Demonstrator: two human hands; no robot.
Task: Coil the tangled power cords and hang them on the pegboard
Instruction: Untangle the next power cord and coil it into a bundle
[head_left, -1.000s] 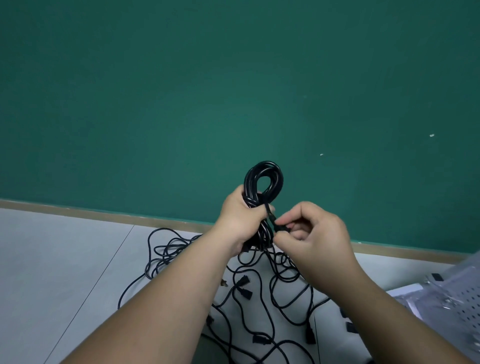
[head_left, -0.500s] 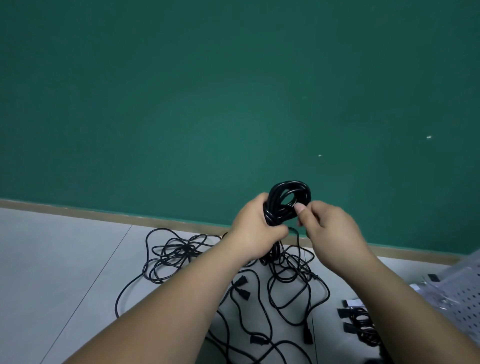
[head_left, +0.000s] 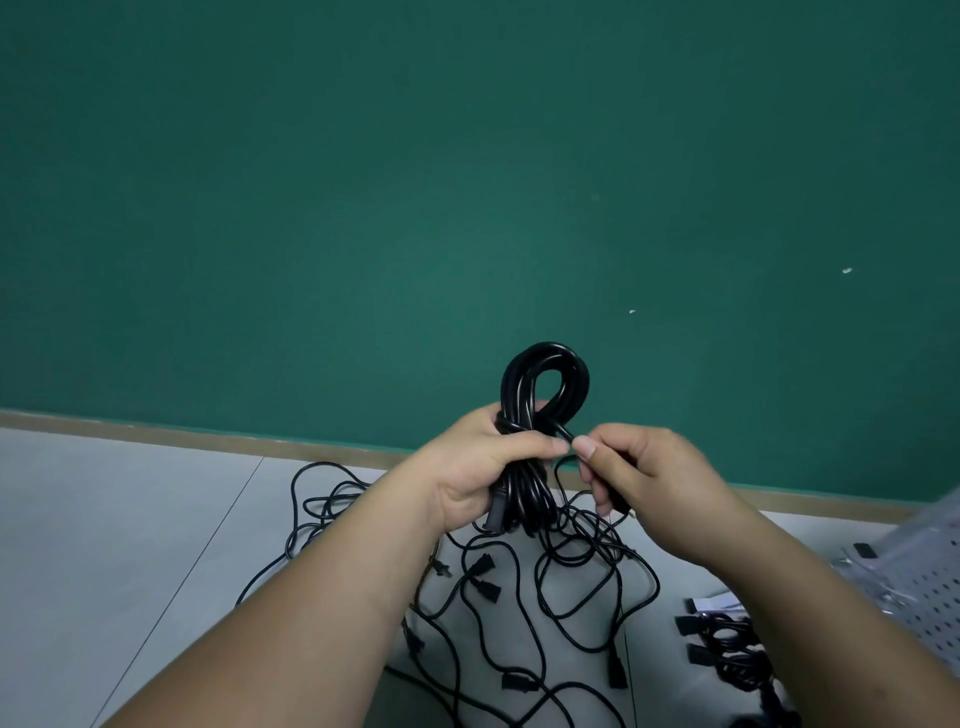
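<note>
Right hand (head_left: 660, 483) has pulled rightward, pinching loose strand (head_left: 565, 432); left hand (head_left: 483, 467) grips coil (head_left: 545, 351).

Loose cords (head_left: 541, 582) sprawl across the lower centre of the frame. The floor (head_left: 104, 519) lies open at lower left. At lower right, a pegboard (head_left: 930, 597) and a cord bundle (head_left: 727, 642) crowd the edge.

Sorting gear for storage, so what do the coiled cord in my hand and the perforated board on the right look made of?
Coiled cord: black, likely rubber or PVC jacket, semi-glossy, with light streaks along its bends. Perforated board: pale grey, rows of small holes, blurred; painted metal or plastic, cannot tell which.
</note>
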